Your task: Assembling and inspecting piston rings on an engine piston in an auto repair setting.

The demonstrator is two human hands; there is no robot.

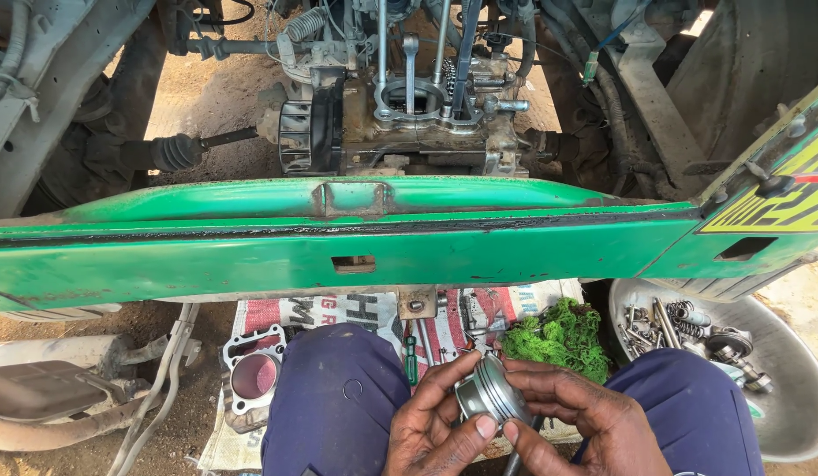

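Both hands close to cam, between knees. L hand [435,423] + R hand [572,423] pinch metal piston [490,395] between thumbs and fingertips, fingers curled not spread. Piston axis tilted, crown up-left. Printed red/white sack [356,313] beyond hands, cylinder block [254,375] left of L hand. Green rag [559,339] above R hand; metal bowl [801,397] w/ parts to right.

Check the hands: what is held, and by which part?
A metal piston, gripped by both hands: left hand and right hand fingertips pinch its ringed side wall.
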